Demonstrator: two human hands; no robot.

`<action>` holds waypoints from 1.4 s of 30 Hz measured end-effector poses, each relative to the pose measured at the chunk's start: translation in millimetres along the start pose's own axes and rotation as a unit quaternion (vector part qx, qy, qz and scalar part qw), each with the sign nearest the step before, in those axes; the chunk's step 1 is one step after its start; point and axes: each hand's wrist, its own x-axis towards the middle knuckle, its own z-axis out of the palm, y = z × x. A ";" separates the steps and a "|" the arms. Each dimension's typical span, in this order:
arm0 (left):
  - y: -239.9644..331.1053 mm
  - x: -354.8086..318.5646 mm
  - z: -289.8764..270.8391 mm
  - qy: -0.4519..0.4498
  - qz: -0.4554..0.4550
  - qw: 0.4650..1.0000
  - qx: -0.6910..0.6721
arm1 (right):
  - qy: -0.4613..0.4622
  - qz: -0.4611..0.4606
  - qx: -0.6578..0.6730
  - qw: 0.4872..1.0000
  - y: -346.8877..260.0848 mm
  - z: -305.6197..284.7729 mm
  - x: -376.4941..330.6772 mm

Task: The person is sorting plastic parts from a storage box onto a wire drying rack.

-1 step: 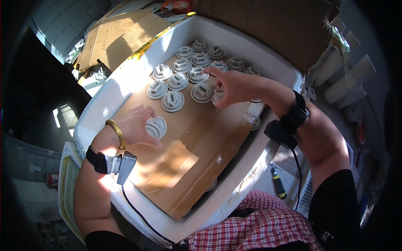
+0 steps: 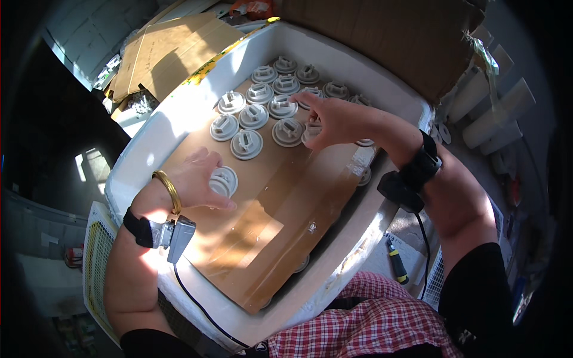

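Several round white plastic caps with raised bar-like tops (image 2: 246, 144) stand in loose rows on a brown cardboard sheet (image 2: 239, 247) inside a large white foam box (image 2: 137, 158). At the near left of these rows, my left hand (image 2: 197, 178) is spread around a single white cap (image 2: 224, 181), thumb and fingers apart. My right hand (image 2: 331, 122) reaches over the right side of the rows. Its thumb and index finger are wide apart, and it partly hides a cap (image 2: 310, 132) beneath it. Whether either hand touches a cap is hard to tell.
A brown cardboard flap (image 2: 382, 42) rises behind the box. Folded cardboard (image 2: 173, 53) lies at far left, white tubes (image 2: 498, 116) at right. A yellow-and-black handled tool (image 2: 397, 262) rests beside the box. Black cables hang from both wrist-worn devices.
My left hand has shifted very slightly to the right around its cap. The right hand's fingers have moved a little. The caps stay in place.
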 end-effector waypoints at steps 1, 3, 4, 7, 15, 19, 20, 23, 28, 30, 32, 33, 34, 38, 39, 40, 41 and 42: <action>3.6 2.1 1.7 -0.009 -0.008 1.000 0.029 | 0.032 0.019 0.010 0.999 -0.8 -2.4 -0.2; 3.8 6.6 4.7 -0.008 -0.004 1.000 0.026 | 0.058 0.014 0.036 0.998 -4.5 -2.0 3.1; 4.6 8.5 5.4 -0.009 0.001 1.000 0.024 | 0.085 0.011 0.063 0.994 -6.9 -1.3 4.9; 10.5 10.6 5.9 0.004 0.005 1.000 -0.009 | 0.111 -0.072 0.018 0.991 2.8 14.9 24.9; 16.8 3.1 9.8 -0.002 -0.017 0.997 0.072 | -0.020 -0.018 -0.044 0.999 9.9 21.3 27.5; 41.1 -0.6 -7.6 -0.026 -0.035 0.999 -0.024 | 0.004 -0.040 -0.086 0.995 11.7 25.7 22.5; 40.0 -0.5 -6.6 -0.025 -0.036 0.999 -0.024 | 0.004 -0.041 -0.086 0.995 9.4 25.2 21.4; 34.4 4.6 0.6 0.039 0.002 0.999 -0.009 | -0.003 -0.050 -0.088 0.995 1.0 20.9 19.6; 35.6 31.7 7.9 0.305 0.069 0.924 -0.221 | -0.014 -0.116 -0.017 0.993 -0.7 23.4 17.8; 40.5 45.2 14.5 0.314 0.062 0.915 -0.246 | -0.007 -0.104 -0.032 0.994 -1.4 26.5 12.0; 31.2 61.2 31.1 0.389 0.045 0.907 -0.152 | -0.001 -0.110 -0.044 0.993 -0.6 25.7 12.9; 30.0 62.8 32.6 0.396 0.038 0.906 -0.143 | -0.022 -0.093 -0.055 0.994 1.7 25.1 11.6; 32.4 64.9 32.3 0.387 0.029 0.911 -0.138 | -0.043 -0.069 -0.064 0.995 0.2 23.1 9.7; 37.4 63.7 28.1 0.327 0.021 0.936 -0.131 | -0.066 0.028 -0.005 0.997 -7.9 3.3 -4.2; 33.8 61.2 26.2 0.324 0.028 0.936 -0.135 | -0.012 0.002 0.021 1.000 -6.3 -0.9 -2.1; 28.6 58.6 25.5 0.334 0.039 0.935 -0.110 | 0.041 -0.013 0.041 0.998 -1.9 -9.8 -5.4; 26.6 58.6 27.3 0.342 0.056 0.933 -0.091 | 0.096 0.014 0.038 0.995 0.8 -18.2 -7.7; 30.7 55.1 20.5 0.307 0.047 0.945 -0.101 | 0.154 0.047 0.031 0.987 6.6 -26.6 -11.3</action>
